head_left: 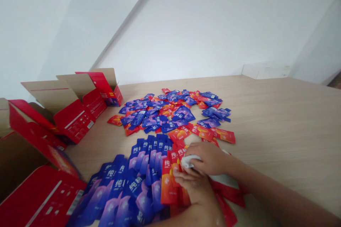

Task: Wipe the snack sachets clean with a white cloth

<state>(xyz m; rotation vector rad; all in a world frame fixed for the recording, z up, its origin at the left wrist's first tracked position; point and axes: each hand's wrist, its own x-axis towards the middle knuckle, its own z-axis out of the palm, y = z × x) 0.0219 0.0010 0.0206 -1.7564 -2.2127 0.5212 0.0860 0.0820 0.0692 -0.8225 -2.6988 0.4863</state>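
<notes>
My right hand (209,156) is closed around a crumpled white tissue (190,161) just above a row of overlapping red-orange sachets (168,181). Close below it, my left hand (195,186) lies over the same red sachets, fingers stretched out and touching them; its thumb side is partly hidden by the right hand. To the left of both hands, blue-purple sachets (137,186) stand in neat overlapping rows. Something white and flat (225,180) shows under my right forearm, on top of more red sachets (226,207).
Mixed blue and red sachets (157,111) lie in a loose heap farther back on the wooden table (279,120). Several open red cartons (77,120) with raised flaps line the left side. A white box (266,71) sits by the wall at the far right.
</notes>
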